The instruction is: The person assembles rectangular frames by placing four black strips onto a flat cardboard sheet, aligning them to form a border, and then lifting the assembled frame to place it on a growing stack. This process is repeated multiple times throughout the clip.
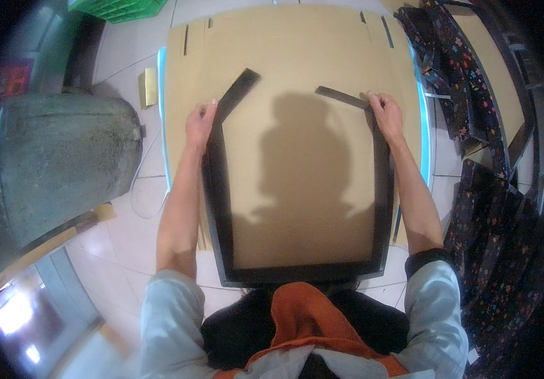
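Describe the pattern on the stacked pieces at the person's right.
Black with small multicoloured flowers, on the stacked pieces; clearest in the head view.

Green crate (124,9) at top left; floral black sheets (499,240) stacked at right; grey drum (64,161) left.

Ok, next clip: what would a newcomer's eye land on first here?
Probably the black strip frame lying on the big brown cardboard sheet at centre, with the left hand and right hand pinching its two upper corners. The person's shadow falls inside it. Dark flowered pieces pile up along the right edge.
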Demonstrator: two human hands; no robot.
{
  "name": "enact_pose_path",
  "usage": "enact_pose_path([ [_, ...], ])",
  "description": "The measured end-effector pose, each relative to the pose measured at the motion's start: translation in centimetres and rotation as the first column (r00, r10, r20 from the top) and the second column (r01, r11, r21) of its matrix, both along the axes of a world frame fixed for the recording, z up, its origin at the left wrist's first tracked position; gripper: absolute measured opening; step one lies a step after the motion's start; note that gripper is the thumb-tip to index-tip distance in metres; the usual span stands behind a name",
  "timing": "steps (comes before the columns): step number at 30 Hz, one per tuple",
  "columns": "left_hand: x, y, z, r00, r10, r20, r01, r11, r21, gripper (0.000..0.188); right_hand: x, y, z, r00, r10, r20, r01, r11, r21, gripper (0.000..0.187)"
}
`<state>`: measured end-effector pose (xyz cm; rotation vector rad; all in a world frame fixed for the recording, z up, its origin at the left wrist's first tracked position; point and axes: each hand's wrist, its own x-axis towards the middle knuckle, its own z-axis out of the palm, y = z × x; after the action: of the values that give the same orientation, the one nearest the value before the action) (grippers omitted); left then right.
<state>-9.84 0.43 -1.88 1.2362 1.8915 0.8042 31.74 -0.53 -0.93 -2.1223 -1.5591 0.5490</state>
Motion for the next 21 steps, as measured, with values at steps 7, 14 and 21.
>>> enact_pose_path([
  [7, -0.5, -0.5, 1.1, 0.934, 0.069, 0.351, -0.001, 0.982, -0.189, 0.023, 0.8, -0.2, -0.3, 0.937, -0.048, -0.346, 0.021, 0.996, -0.082, 0.039],
  [14, -0.1, -0.4, 1.3, 0.984, -0.01, 0.18, 0.038, 0.988, -0.151, 0.023, 0.6, -0.5, -0.3, 0.888, -0.009, -0.46, 0.007, 1.0, -0.006, 0.034],
  [21, 0.3, 0.0, 2.2, 0.985, 0.057, 0.164, -0.015, 0.97, -0.244, 0.04, 0.6, 0.0, -1.3, 0.982, 0.159, -0.101, -0.144, 0.979, 0.141, 0.029],
])
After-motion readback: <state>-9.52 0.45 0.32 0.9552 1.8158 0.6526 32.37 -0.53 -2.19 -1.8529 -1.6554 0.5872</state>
